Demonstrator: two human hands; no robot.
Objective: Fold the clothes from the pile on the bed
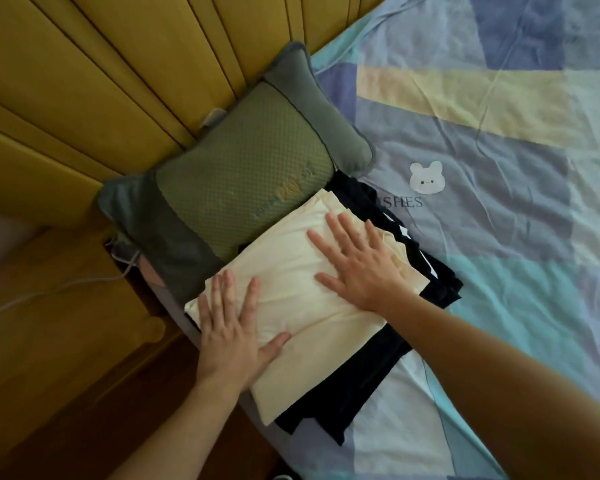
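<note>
Both hands, left [231, 336] and right [359, 263], flat, fingers straight, pressing folded cream garment [291, 282]; long axis diagonal, lower-left to upper-right.

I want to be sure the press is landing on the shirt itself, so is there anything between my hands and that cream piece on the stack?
Nothing visible. The left hand and right hand both lie flat with fingers spread, directly on the cream garment, which sits on top of dark folded clothes beside the green pillow.

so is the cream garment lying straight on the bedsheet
No, the folded cream garment lies on top of dark folded clothes, with both hands, left and right, pressed flat on it.
</note>
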